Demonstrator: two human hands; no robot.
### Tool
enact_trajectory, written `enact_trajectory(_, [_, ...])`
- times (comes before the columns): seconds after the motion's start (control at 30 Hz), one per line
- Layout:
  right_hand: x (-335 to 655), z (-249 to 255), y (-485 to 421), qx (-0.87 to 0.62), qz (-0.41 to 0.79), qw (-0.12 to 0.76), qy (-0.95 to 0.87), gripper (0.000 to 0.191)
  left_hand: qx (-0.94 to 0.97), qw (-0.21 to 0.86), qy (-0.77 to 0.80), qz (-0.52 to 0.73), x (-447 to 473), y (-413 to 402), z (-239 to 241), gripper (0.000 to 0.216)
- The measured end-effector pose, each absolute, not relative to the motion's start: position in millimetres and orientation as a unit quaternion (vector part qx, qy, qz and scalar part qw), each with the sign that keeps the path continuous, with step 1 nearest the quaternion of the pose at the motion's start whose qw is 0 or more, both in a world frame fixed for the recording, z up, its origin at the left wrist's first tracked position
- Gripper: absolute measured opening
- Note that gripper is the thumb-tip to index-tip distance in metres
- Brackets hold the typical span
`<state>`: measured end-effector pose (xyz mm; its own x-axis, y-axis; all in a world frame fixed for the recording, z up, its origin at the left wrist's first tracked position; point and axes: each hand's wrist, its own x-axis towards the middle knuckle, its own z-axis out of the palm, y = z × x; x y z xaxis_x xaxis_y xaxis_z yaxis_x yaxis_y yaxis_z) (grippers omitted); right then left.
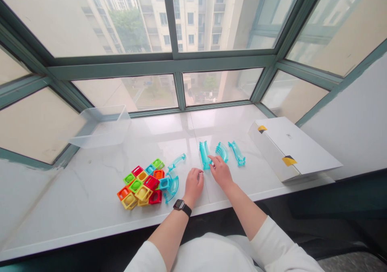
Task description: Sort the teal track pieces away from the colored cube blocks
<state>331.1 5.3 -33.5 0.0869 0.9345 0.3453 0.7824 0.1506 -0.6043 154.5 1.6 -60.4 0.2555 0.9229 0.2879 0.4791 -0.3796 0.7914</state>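
Four or more clear teal track pieces lie on the white sill, among them a straight marble-run track upright to my view in the middle. My right hand reaches to its right side, fingertips at its edge, with thumb and index finger apart. My left hand, wearing a black watch, rests just below the track's lower end; its fingers are loosely bent and nothing shows in them. Right of the straight piece lie a curved track and a sloped track. Left of my left hand are another sloped track and a curved track.
A pile of red, yellow, green, orange and blue blocks lies at the left. Behind it stands a clear plastic bin. A white box with yellow-black tape sits at the right. Windows border the sill's far side.
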Motion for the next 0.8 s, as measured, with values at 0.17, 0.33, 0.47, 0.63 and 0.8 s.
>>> enact_trajectory(0.17, [330.3, -32.3, 4.4, -0.644, 0.106, 0.359, -0.667, 0.042, 0.723, 0.299, 0.489, 0.386, 154.6, 2.1, -65.0, 0.018])
enact_trajectory(0.33, [329.7, -33.8, 4.1, -0.642, 0.106, 0.360, -0.669, 0.041, 0.711, 0.305, 0.494, 0.397, 154.7, 2.1, -69.2, 0.026])
enact_trajectory(0.47, [329.1, -34.5, 3.9, -0.641, 0.100, 0.359, -0.671, 0.042, 0.711, 0.304, 0.496, 0.395, 154.7, 1.8, -69.4, 0.025])
enact_trajectory(0.63, [329.0, -30.2, 2.6, -0.643, 0.096, 0.356, -0.672, 0.042, 0.709, 0.307, 0.498, 0.393, 154.7, 2.0, -69.5, 0.024])
enact_trajectory(0.8, [324.2, -29.5, -15.1, -0.641, 0.102, 0.405, -0.644, 0.047, 0.707, 0.306, 0.499, 0.396, 154.7, 1.6, -67.9, 0.024])
